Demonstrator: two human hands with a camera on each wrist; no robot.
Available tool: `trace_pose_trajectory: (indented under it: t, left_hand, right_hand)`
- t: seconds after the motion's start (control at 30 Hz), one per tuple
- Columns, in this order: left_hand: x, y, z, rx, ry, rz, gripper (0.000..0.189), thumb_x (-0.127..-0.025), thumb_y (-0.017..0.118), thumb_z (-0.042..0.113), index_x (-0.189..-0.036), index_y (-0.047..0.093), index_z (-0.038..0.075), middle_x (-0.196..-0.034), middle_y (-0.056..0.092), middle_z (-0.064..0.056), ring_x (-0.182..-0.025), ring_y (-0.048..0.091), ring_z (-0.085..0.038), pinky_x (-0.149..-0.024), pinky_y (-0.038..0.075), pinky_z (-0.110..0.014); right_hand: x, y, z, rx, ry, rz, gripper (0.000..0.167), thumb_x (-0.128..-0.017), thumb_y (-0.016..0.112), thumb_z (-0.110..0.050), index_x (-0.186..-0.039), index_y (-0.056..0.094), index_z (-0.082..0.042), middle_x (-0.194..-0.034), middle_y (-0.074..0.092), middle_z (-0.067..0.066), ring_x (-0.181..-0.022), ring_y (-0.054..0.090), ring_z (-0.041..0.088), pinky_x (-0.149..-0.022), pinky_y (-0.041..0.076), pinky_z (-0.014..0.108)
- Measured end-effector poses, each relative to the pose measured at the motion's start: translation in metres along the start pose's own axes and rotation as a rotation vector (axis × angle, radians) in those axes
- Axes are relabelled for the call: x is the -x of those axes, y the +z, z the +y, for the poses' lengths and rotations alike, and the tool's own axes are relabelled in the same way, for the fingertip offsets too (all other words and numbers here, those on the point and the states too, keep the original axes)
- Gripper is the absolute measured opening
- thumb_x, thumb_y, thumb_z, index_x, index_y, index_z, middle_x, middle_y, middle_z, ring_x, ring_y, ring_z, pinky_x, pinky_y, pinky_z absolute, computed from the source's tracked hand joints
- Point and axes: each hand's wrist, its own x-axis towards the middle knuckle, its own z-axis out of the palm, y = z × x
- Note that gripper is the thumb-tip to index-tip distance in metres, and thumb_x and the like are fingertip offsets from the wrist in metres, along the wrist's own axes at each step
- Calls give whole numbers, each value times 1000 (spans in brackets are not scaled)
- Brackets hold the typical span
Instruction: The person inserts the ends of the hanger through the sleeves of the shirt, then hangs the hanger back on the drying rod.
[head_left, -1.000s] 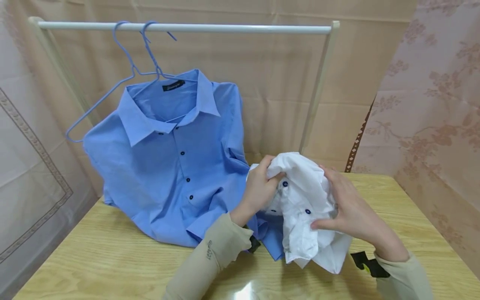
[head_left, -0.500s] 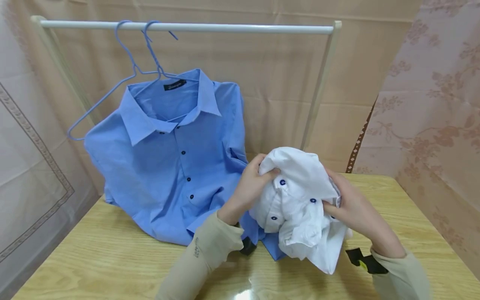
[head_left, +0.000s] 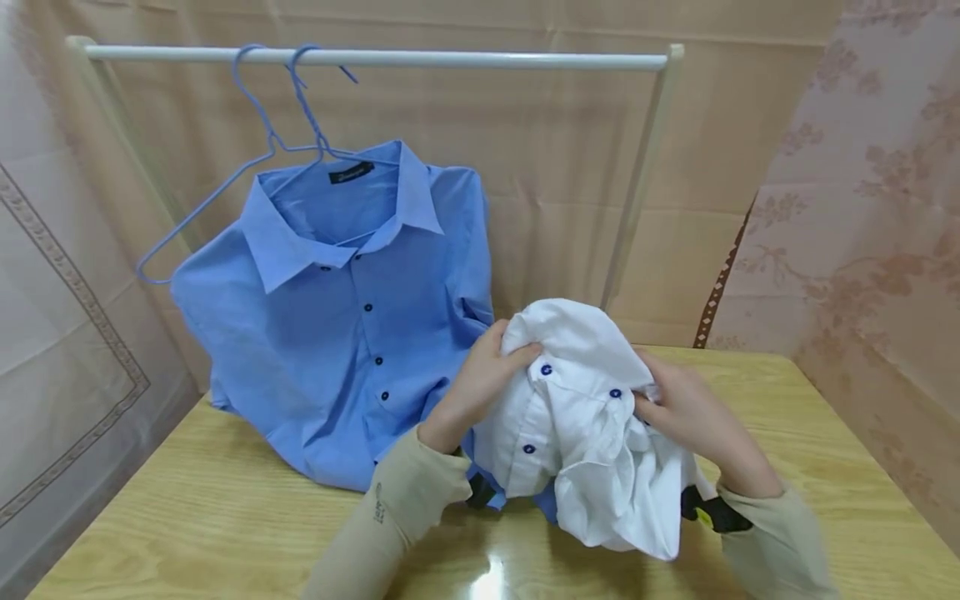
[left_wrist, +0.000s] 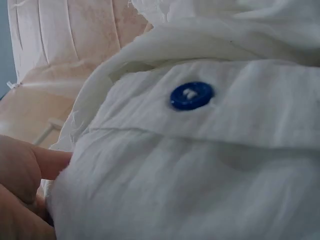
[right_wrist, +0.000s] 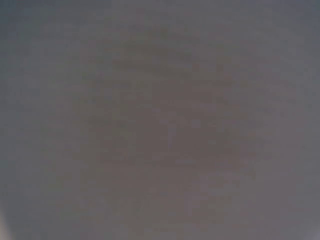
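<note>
A crumpled white shirt [head_left: 585, 346] with blue buttons is held up over the front right of the table. My left hand [head_left: 474, 379] grips its upper left edge, thumb on the near face. On the other side, my right hand [head_left: 693, 417] pinches the cloth, its thumb at a fold near a button. Close up in the left wrist view, fingers [left_wrist: 50, 162] meet the white cloth [left_wrist: 175, 185] beside a blue button [left_wrist: 192, 95]. Fingers behind the cloth are hidden. The right wrist view is a dim grey blur.
A blue shirt [head_left: 307, 375] hangs on a hanger from a white rail [head_left: 480, 58], its lower part lying on the wooden table [head_left: 187, 517]. To its left hangs another blue hanger [head_left: 198, 208]. Curtains stand behind and at both sides.
Both hands have shifted left with the white shirt. The right hand has gone from spread fingers against the cloth to pinching it, and the upper part has opened out flatter. The blue shirt stays put.
</note>
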Motion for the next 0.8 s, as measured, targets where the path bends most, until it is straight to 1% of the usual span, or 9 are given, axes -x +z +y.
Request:
trace_pose_trajectory:
  t: [0.13,0.2,0.3,0.43,0.5,0.57,0.63,0.73,0.8]
  left_hand:
    - [-5,-2,-13,-144,-23,15,36,-87,60,24,-115,50,3,-112,57,-11,-100,53,-23,-87,43,-38]
    - [-8,-3,-20,-209,-25,18,39,-87,59,29,-116,50,4,-112,57,-10,-100,54,-23,-86,43,-38]
    - [-14,-6,-28,-292,-46,20,44,-86,59,35,-118,49,6,-114,57,-10,-101,54,-23,-86,43,-38]
    - [-19,-13,-33,-411,-84,42,45,-86,58,37,-118,49,7,-115,57,-11,-102,54,-24,-87,43,-39]
    - [-20,-17,-34,-472,-79,53,43,-86,58,35,-117,50,7,-114,58,-11,-102,55,-25,-87,43,-39]
    - [-20,-18,-33,-524,-49,56,42,-87,57,32,-118,51,5,-115,57,-12,-103,54,-26,-88,42,-40]
    - [-17,-17,-31,-584,-1,49,46,-86,58,30,-122,49,3,-119,53,-14,-108,51,-28,-92,40,-41]
    - [-13,-13,-27,-711,97,25,59,-85,62,30,-131,40,1,-130,43,-18,-120,42,-32,-99,34,-44]
    - [-10,-10,-24,-805,184,6,69,-83,64,31,-137,33,1,-138,35,-19,-127,34,-33,-103,29,-46]
  right_hand:
    - [-2,8,7,-12,31,-21,33,-81,62,-10,-112,56,-5,-91,66,10,-74,59,18,-66,46,37]
    - [-3,12,10,-11,59,-26,31,-81,62,-12,-111,57,-6,-91,67,9,-74,59,18,-66,46,37]
    - [-6,18,14,-18,110,-46,30,-80,63,-15,-109,58,-7,-89,66,8,-71,58,17,-64,45,35]
    - [-8,26,19,-17,156,-71,29,-78,65,-17,-105,58,-9,-84,65,5,-68,55,17,-62,43,32]
    - [-9,30,22,-13,163,-76,30,-77,66,-18,-105,58,-10,-84,65,5,-68,55,18,-62,42,32]
    - [-9,32,24,-12,165,-80,33,-76,67,-19,-107,57,-9,-86,65,6,-71,56,19,-64,43,34]
    - [-10,33,25,-22,167,-92,39,-77,68,-21,-112,55,-8,-93,65,9,-77,58,22,-67,44,37]
    - [-9,33,25,-51,170,-115,50,-77,69,-22,-121,50,-6,-104,63,13,-85,58,25,-72,45,40]
    - [-9,33,25,-71,164,-122,55,-78,69,-20,-125,46,-4,-110,60,15,-88,57,27,-74,44,42]
